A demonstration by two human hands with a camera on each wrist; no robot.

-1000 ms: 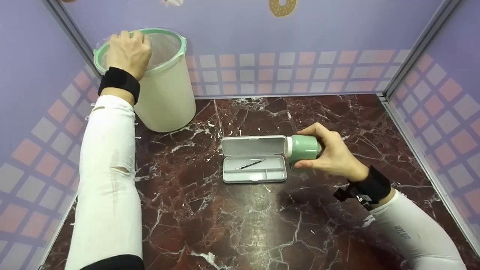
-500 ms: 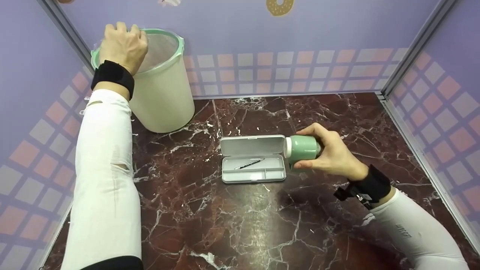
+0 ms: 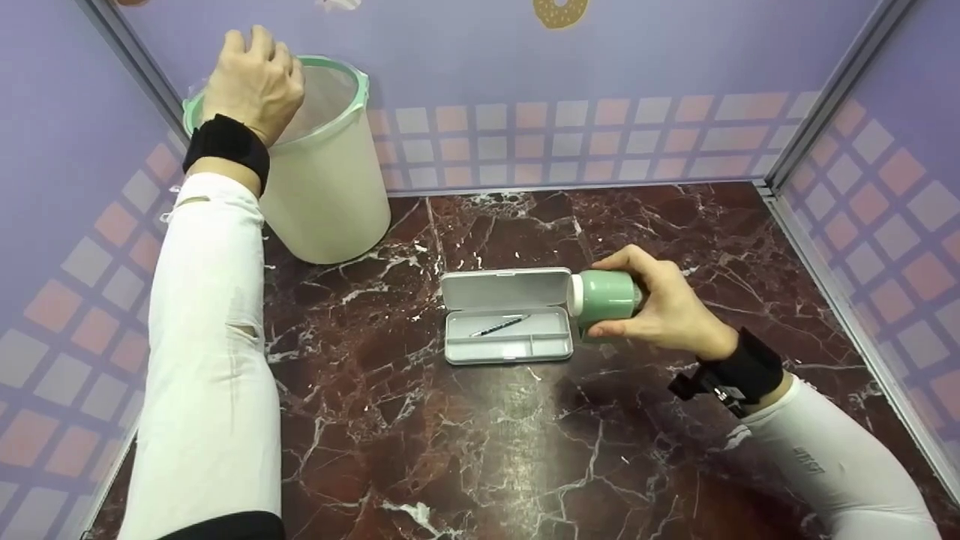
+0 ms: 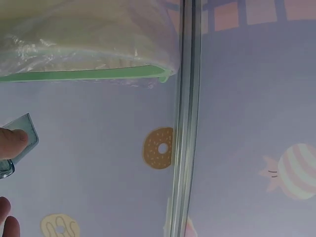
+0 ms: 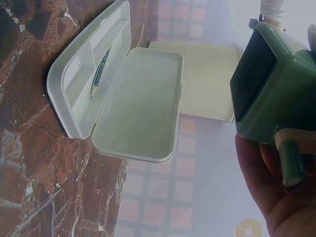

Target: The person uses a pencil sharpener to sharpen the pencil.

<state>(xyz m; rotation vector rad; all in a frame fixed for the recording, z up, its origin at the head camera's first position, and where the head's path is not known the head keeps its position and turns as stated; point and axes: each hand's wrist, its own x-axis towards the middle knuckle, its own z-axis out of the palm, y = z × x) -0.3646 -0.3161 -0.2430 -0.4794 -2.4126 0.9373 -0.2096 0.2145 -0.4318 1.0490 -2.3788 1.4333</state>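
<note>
My left hand [image 3: 255, 94] is over the left side of the waste bin [image 3: 330, 195]. In the left wrist view its thumb pinches a clear bluish plastic drawer [image 4: 30, 136], mostly cut off by the frame edge. My right hand [image 3: 675, 311] grips a green crank pencil sharpener [image 3: 606, 294] on its side, the white end facing left. A dark rectangular opening shows on the sharpener in the right wrist view, with its small crank handle [image 5: 291, 165] below. Left of it lies an open pencil case [image 3: 506, 291], with a pencil [image 3: 501, 326] inside.
The bin has a green rim [image 3: 360, 97] and a clear plastic liner [image 4: 118, 49]. It stands in the back left corner against purple walls [image 3: 600, 60]. Small white specks dot the dark red marbled tabletop [image 3: 420, 420] between bin and pencil case.
My left hand has risen slightly above the bin's rim, its knuckles now higher up in the head view. The right hand and the sharpener have stayed in place.
</note>
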